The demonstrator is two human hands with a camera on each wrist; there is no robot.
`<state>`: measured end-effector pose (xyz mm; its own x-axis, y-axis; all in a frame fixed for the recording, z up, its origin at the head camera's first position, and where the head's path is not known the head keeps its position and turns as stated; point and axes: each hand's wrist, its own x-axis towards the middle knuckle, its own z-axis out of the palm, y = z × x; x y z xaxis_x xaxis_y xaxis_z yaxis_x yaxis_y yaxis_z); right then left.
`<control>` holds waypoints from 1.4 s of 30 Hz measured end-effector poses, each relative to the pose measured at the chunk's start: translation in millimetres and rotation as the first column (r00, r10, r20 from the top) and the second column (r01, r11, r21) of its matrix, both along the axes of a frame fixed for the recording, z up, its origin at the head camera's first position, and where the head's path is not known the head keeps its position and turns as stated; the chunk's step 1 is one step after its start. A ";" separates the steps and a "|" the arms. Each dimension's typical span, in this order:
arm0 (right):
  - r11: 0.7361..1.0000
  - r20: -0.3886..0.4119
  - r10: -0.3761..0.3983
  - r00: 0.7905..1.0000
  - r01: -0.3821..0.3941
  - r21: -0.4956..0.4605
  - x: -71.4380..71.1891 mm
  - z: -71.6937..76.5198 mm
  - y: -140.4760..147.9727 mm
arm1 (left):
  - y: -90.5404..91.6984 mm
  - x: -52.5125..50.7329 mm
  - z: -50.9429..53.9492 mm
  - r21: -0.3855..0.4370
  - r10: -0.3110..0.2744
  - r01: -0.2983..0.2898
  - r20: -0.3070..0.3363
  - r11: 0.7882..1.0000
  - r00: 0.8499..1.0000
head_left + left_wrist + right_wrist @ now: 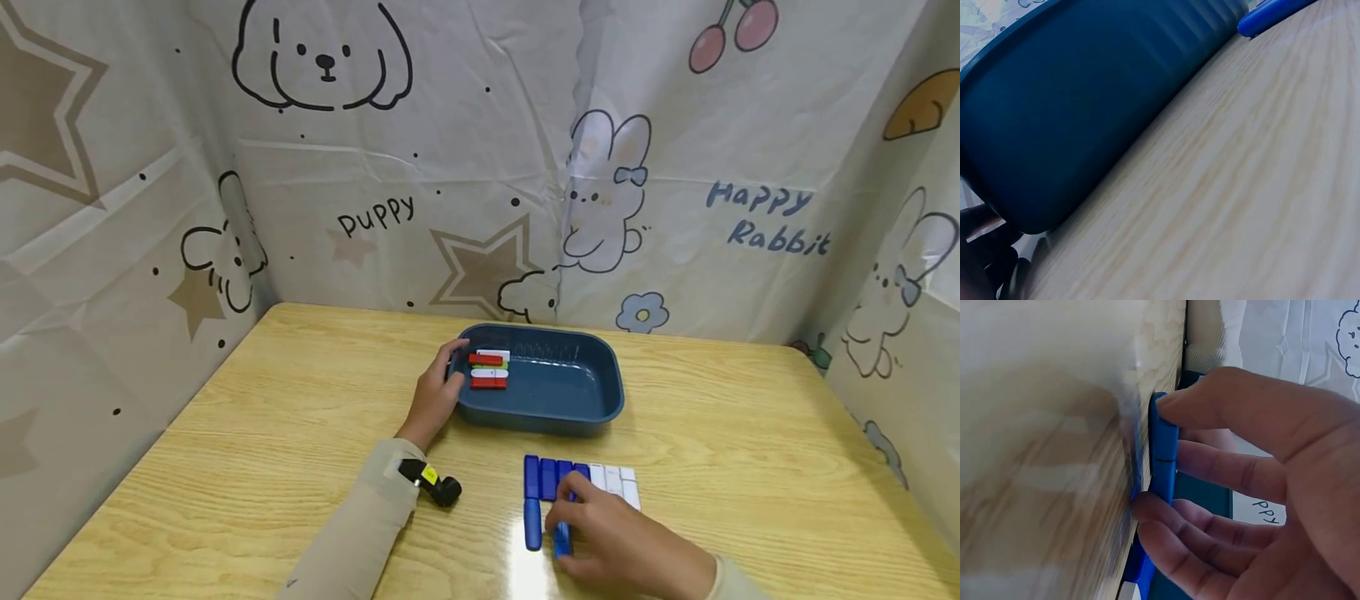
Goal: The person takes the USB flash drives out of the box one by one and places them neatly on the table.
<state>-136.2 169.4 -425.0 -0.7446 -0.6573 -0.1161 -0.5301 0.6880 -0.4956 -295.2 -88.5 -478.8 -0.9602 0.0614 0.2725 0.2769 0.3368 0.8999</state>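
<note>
My left hand (432, 400) grips the left end of a dark blue plastic bin (540, 422), thumb near the rim. In the left wrist view its dark fingers (991, 247) show at the corner of the bin. My right hand (622, 537) pinches a blue capped stick (562, 542) that looks like a USB flash drive. In the right wrist view the thumb presses one end of this stick (1164, 447) and fingers meet it lower down; a dark seam crosses it. Left of it lies another blue stick (532, 525).
Behind the right hand, a row holds several dark blue sticks (548, 479) and white sticks (612, 479), partly hidden by the hand. Inside the bin, red sticks (488, 383), white ones (489, 373) and a green one lie at the left. Printed cloth (360, 167) hangs round the wooden table (300, 400).
</note>
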 end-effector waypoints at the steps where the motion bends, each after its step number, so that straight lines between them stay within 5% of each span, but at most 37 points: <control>1: 1.000 0.035 -0.008 0.999 0.007 0.014 -0.2 0.8 -0.2 | 0.2 -0.1 0.0 0.001 -0.001 0.001 -0.004 1.000 1.000; 4: 0.999 0.105 -0.022 0.994 0.019 0.036 -0.2 2.1 -0.6 | 0.5 -0.9 -0.2 -0.001 0.004 -0.004 -0.008 1.000 1.000; 11: 0.999 0.051 0.023 0.998 -0.025 0.036 0.7 -0.6 -0.7 | 0.5 -1.4 -0.5 0.008 -0.002 0.002 -0.008 1.000 1.000; 18: 0.997 0.090 -0.013 0.996 0.007 0.074 0.5 2.8 -2.0 | 0.3 0.2 -2.3 0.008 0.000 0.000 -0.004 1.000 1.000; 30: 0.992 -0.105 -0.029 0.994 0.042 0.122 7.2 3.9 4.8 | 0.8 -1.3 -0.3 0.017 -0.004 0.004 0.001 1.000 1.000; 42: 0.998 -0.109 -0.006 0.994 0.012 0.056 1.3 -5.6 1.8 | 0.7 -1.8 -0.5 0.016 -0.006 0.006 0.003 1.000 1.000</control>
